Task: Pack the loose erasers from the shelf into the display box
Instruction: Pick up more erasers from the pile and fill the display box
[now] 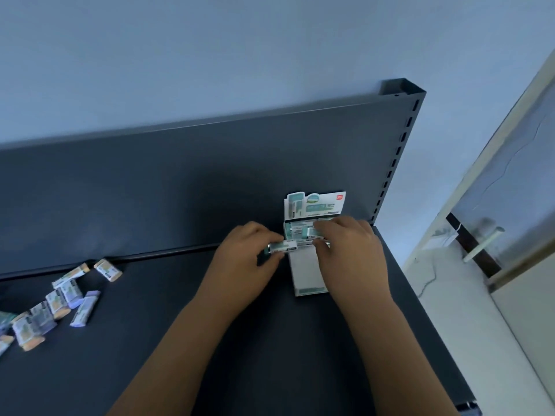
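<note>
Erasers [60, 298] lie scattered at the shelf's [135, 295] left. My left hand [243, 259] pinches a green eraser [283, 246] beside the display box [306, 274], and my right hand [351, 250] grips a second eraser [316, 233] inside it.

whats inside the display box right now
A few wrapped erasers sit at the back end of the display box; its front part looks bare. The right hand covers the box's right side, so anything under it is hidden.
</note>
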Demonstrator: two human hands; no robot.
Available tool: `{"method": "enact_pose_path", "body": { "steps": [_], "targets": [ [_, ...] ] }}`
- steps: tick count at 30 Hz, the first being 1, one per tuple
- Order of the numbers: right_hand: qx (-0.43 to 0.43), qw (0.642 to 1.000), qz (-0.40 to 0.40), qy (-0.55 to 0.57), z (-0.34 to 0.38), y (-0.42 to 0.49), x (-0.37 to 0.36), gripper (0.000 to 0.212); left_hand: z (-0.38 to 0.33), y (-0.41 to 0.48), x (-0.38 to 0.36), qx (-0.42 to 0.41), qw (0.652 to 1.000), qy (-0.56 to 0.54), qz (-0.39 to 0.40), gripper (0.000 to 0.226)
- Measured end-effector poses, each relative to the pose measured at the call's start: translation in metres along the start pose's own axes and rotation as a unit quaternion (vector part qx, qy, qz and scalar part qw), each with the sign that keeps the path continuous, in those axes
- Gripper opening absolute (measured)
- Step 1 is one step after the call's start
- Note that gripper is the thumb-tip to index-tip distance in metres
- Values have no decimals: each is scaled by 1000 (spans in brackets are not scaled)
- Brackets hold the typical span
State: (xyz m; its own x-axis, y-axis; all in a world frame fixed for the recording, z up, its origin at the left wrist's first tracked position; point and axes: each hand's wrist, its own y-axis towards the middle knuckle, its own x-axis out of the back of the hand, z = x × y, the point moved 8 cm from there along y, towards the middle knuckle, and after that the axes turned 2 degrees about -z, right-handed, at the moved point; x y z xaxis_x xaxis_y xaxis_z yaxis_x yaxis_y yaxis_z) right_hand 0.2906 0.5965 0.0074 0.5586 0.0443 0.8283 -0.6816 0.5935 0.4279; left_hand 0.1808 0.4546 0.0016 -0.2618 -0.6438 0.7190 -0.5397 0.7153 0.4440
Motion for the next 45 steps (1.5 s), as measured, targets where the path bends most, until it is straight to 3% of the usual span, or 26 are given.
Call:
{"method": "enact_pose_path", "body": {
  "steps": [12, 28, 45],
  "targets": [
    [26, 999, 23, 10, -52, 27, -10, 28, -17, 48, -61, -19, 992, 122, 28, 17],
    [57, 996, 69, 9, -46, 28, -27, 28, -8, 52, -65, -36, 981, 184, 41, 7],
    [67, 997, 6, 33, -46, 27, -31, 17, -10, 49, -68, -48, 976, 211, 38, 8]
  ]
}}
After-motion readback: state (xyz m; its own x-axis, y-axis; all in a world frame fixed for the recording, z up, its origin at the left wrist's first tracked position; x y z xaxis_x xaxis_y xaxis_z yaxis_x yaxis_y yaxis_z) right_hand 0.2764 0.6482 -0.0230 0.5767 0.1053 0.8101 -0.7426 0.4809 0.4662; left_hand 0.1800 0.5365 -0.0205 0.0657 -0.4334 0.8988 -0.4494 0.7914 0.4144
